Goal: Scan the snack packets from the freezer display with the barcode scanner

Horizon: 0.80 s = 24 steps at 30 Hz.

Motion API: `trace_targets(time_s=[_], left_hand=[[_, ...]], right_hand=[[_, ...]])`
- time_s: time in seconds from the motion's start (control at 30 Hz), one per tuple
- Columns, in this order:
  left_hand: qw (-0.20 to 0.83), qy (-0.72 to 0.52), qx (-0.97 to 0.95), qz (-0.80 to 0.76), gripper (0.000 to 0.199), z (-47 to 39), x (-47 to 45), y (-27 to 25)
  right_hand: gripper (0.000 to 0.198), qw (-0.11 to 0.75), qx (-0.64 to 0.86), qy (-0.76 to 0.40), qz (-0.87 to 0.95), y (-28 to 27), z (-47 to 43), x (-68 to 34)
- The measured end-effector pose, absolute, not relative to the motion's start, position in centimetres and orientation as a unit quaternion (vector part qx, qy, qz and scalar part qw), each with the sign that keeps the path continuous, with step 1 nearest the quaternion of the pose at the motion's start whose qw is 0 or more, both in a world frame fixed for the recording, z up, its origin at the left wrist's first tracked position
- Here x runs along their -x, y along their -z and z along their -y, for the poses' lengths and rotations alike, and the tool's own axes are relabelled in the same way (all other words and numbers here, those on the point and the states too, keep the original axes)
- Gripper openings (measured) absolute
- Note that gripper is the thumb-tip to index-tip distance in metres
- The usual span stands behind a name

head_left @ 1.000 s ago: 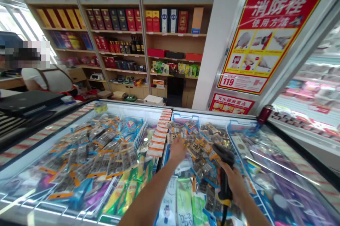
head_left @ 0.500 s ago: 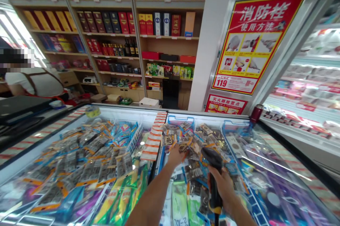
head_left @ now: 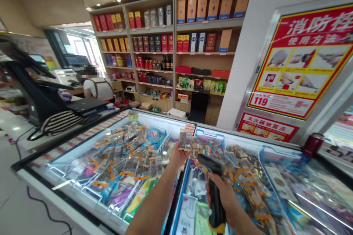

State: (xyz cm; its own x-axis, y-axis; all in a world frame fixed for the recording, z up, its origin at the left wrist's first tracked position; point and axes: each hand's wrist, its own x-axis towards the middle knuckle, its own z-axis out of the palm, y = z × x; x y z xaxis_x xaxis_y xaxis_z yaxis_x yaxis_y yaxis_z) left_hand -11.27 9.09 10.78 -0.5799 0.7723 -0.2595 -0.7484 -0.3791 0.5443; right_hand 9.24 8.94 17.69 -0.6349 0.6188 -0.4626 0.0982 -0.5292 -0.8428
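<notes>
My left hand (head_left: 178, 156) is closed on a small wrapped packet (head_left: 185, 138), holding it up above the freezer, its printed face turned toward me. My right hand (head_left: 226, 195) grips a black and yellow barcode scanner (head_left: 211, 163) by its handle. The scanner's head points left toward the packet, with a short gap between them. Under both hands, many similar packets (head_left: 257, 194) with orange ends lie in a blue-framed basket. Green-wrapped packs (head_left: 202, 216) lie at its near side.
A white wire basket of packets (head_left: 129, 146) fills the freezer's left side. Its glass top (head_left: 328, 187) covers the right end, where a dark red flask (head_left: 313, 145) stands on the edge. A striped bag (head_left: 62, 123) sits on the counter; a person (head_left: 97, 87) is behind it.
My left hand has come up from the pile with a packet in it. The scanner has moved slightly left, near the packet. My view has swung left.
</notes>
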Motion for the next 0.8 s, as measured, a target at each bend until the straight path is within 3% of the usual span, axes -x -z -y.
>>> trace_targets(time_s=[0.47,0.8], left_hand=[[0.447,-0.828,-0.01,-0.338,0.027,-7.1,12.5,-11.8],[0.283,-0.79,0.147,-0.523,0.012,-0.3,16.6,-6.5]], right_hand=[[0.028,0.174,0.358,-0.788,0.47,-19.4,-8.5,-8.7],[0.033,0.213,0.425,-0.746,0.466,-16.5,-12.4,-11.0]])
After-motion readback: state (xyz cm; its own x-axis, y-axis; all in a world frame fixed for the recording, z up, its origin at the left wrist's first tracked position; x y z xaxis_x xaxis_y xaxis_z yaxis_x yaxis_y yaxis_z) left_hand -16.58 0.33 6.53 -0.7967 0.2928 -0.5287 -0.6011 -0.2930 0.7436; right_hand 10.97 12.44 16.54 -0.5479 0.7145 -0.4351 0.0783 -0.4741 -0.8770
